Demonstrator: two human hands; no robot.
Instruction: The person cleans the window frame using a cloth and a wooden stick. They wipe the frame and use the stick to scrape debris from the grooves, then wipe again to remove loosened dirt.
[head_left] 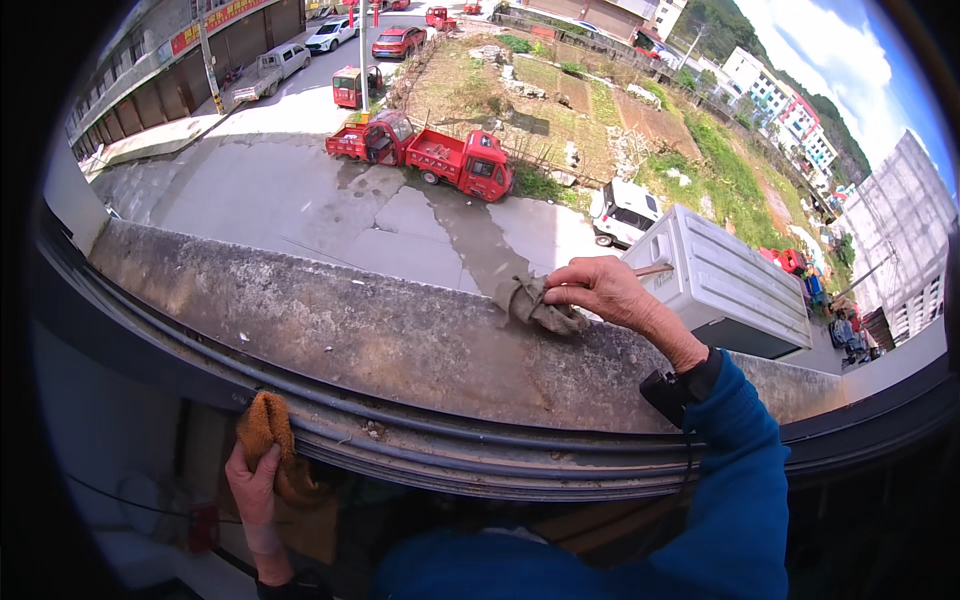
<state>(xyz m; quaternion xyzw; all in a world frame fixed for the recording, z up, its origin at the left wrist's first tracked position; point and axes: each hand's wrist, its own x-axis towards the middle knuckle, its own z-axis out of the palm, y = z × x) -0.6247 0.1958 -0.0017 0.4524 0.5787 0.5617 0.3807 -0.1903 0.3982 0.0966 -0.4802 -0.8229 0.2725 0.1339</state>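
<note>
Out over the weathered concrete ledge (pixel 330 325), my right hand (pixel 622 298) pinches a crumpled grey rag (pixel 532 306). The rag rests at the ledge's outer edge. My left hand (pixel 255 490) grips a fuzzy orange-brown cloth (pixel 266 428) between thumb and fingers, and the cloth touches the inner side of the window frame. Between the two hands runs the dark sliding-window track (pixel 440 432), with bits of dirt in its grooves. A dark strap with a small black device (pixel 665 397) sits at my right wrist.
Beyond the ledge is a drop to a street with red three-wheeled trucks (pixel 462 162) and a white car (pixel 624 210). A white outdoor air-conditioner unit (pixel 725 275) stands just outside, right of my right hand. A thin dark cable (pixel 150 508) crosses the lower left.
</note>
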